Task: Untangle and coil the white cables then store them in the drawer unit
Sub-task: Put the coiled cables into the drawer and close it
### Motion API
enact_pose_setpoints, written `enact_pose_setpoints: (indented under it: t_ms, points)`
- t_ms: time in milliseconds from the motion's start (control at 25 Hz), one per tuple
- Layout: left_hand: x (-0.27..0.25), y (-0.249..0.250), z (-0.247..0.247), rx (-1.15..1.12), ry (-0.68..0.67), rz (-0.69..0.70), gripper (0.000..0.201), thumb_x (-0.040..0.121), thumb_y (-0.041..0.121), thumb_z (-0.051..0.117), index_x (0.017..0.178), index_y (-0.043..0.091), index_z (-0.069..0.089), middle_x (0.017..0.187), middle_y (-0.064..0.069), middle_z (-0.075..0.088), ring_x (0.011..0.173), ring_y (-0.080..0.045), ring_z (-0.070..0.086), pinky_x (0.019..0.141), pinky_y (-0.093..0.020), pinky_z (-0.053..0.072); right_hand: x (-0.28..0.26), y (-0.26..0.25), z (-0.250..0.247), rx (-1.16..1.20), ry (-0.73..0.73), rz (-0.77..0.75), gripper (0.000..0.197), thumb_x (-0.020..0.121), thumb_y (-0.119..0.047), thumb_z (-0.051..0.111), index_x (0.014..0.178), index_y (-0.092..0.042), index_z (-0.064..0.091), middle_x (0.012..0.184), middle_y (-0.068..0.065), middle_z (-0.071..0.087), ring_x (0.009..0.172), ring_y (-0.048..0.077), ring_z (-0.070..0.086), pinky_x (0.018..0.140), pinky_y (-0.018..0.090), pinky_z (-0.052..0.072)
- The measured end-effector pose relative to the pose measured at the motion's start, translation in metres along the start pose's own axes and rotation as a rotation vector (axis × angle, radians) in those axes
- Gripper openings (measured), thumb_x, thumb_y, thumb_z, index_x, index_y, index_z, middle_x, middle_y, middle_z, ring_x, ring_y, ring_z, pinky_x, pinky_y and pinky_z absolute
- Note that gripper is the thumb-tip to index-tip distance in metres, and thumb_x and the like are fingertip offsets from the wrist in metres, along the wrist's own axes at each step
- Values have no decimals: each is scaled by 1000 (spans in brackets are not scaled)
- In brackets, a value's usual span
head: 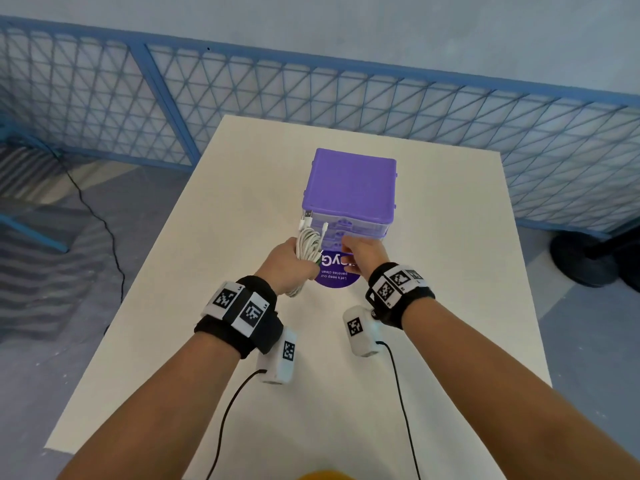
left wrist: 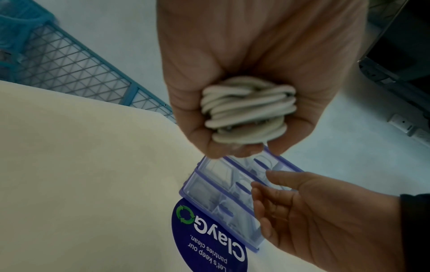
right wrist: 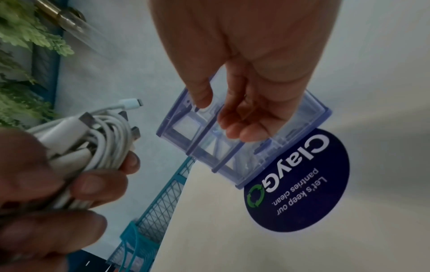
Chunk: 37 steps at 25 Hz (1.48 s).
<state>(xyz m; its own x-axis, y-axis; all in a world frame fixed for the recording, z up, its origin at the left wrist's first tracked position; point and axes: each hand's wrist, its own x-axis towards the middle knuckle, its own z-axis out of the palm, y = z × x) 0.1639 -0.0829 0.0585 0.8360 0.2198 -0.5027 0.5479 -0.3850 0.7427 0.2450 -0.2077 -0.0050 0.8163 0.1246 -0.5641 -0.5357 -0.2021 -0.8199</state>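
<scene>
A bundle of coiled white cables stands upright in my left hand, which grips it in a fist just left of the drawer fronts. Its plugs stick out of the top. In the left wrist view the coil fills my palm. The purple drawer unit has clear drawers, which all look pushed in. My right hand is at the drawer fronts with loosely curled fingers and the thumb touching the clear plastic. Nothing shows between them.
The unit stands on a white table, partly over a round purple sticker. A blue mesh fence runs behind the table. A black cord lies on the floor at left, and a dark round object at right.
</scene>
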Motion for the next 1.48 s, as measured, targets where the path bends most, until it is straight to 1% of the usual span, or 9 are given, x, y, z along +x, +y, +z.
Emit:
enact_pose_setpoints:
  t_ms: [120, 280, 520, 800, 1000, 1120, 1280, 1400, 1480]
  points:
    - [5, -3, 5, -2, -23, -16, 38, 76, 2, 58, 113, 6, 50, 93, -5, 53, 71, -9, 47, 54, -21, 37, 5, 1, 0, 38, 5, -8, 15, 86, -21, 53, 73, -13, 57, 68, -1, 57, 53, 11, 51, 42, 17, 44]
    - [8, -5, 7, -6, -41, -27, 39, 75, 1, 58, 114, 5, 50, 96, -6, 54, 79, -16, 49, 55, -21, 38, 5, -10, 1, 195, 15, 19, 21, 88, -23, 54, 69, -14, 57, 68, 0, 58, 56, 11, 51, 54, 23, 43]
    - [2, -10, 4, 8, -52, -31, 32, 75, 2, 60, 104, 9, 48, 88, -1, 52, 78, -14, 48, 55, -21, 37, 2, -12, 15, 373, 84, 139, 20, 87, -24, 56, 68, -17, 57, 68, -2, 57, 55, 10, 51, 50, 21, 42]
    - [-13, -15, -6, 40, -44, -4, 28, 76, 3, 60, 98, 12, 46, 75, 6, 47, 66, -5, 44, 53, -21, 34, -14, -11, 17, 336, 147, 162, 22, 83, -19, 57, 61, -15, 58, 57, -4, 54, 48, 8, 45, 45, 19, 34]
    - [-25, -10, -9, 131, -109, 27, 24, 77, 7, 61, 95, 13, 46, 73, 6, 47, 65, -7, 44, 53, -22, 34, -37, 14, 16, 287, 134, 184, 10, 79, -21, 59, 72, -15, 63, 66, -2, 59, 54, 11, 50, 51, 21, 37]
    - [-30, -5, -8, 151, -133, 50, 24, 76, 7, 61, 95, 14, 46, 73, 5, 47, 65, -8, 45, 53, -22, 34, -49, 27, 12, 224, 113, 200, 14, 79, -26, 59, 70, -16, 59, 68, -2, 59, 56, 12, 52, 52, 23, 38]
    - [-30, 4, -7, 177, -191, 65, 28, 76, 8, 62, 100, 14, 50, 83, 1, 52, 69, -9, 47, 54, -21, 36, -52, 32, -2, 261, 193, 223, 47, 75, -46, 59, 104, -13, 44, 80, 3, 52, 75, 20, 54, 64, 32, 45]
    - [-25, 13, -5, 196, -191, 74, 26, 76, 8, 61, 100, 12, 53, 83, -1, 53, 69, -9, 48, 54, -22, 37, -43, 21, -19, 427, 253, 121, 49, 84, -30, 54, 124, -17, 31, 86, 3, 48, 79, 21, 53, 66, 32, 46]
    - [-21, 20, -4, 210, -179, 82, 24, 76, 9, 62, 98, 12, 54, 80, -1, 53, 69, -10, 48, 54, -22, 37, -38, 17, -25, 364, 220, 47, 50, 85, -16, 50, 131, -17, 31, 97, 7, 53, 84, 23, 55, 65, 28, 48]
